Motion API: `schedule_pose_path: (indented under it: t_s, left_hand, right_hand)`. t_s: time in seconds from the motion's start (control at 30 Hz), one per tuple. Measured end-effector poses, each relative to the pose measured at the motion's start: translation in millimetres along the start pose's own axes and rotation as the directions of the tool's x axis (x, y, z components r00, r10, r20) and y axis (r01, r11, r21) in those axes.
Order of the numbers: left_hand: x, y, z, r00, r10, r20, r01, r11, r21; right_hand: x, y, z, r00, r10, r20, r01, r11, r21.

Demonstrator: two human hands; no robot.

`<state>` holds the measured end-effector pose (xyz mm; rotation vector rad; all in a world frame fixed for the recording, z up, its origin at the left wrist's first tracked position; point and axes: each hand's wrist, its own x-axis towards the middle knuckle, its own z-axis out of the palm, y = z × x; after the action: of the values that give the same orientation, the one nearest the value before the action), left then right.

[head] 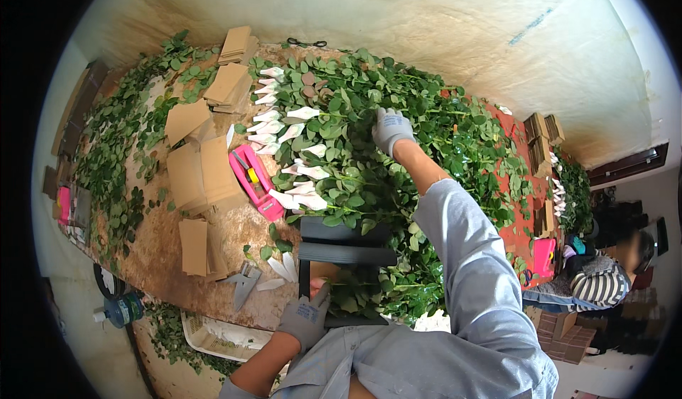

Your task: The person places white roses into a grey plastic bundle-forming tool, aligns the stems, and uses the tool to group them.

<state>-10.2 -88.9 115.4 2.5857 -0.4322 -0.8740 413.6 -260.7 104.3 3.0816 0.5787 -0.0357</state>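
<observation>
My right hand, in a grey glove, reaches into a wide heap of leafy green stems; its fingertips are partly hidden by leaves. Buds in white sleeves line the left side of the heap, probably roses. My left hand, gloved with bare fingertips, is close to my body at the edge of a black frame. Leaves and a brown panel show inside that frame, beside my left fingertips. Whether either hand grips a stem cannot be made out.
Left of the buds lie a pink tape dispenser, cardboard sheets, white strips and a grey angular tool. Scissors rest by the back wall. A white crate sits below the table edge. Another person is at the right.
</observation>
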Motion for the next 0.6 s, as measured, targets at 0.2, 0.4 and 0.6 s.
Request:
schedule_pose_path:
  t_s: [0.2, 0.4, 0.6]
  left_hand:
    - [-0.6, -3.8, 5.2, 0.998, 0.021, -0.06, -0.022, 1.0, -0.006]
    - [0.4, -2.3, 5.3, 0.996, 0.034, -0.085, -0.034, 0.999, 0.002]
    - [0.0, -6.1, 10.1, 0.994, 0.048, -0.101, -0.053, 0.997, -0.048]
  right_hand:
    - [-2.6, -16.8, 16.7, 0.996, -0.024, 0.087, 0.041, 0.98, -0.197]
    - [-28.6, 14.3, -18.1, 0.889, -0.392, -0.237, 0.276, 0.871, -0.407]
    - [-79.7, 23.8, -143.3, 0.7, -0.569, -0.432, 0.318, 0.79, -0.524]
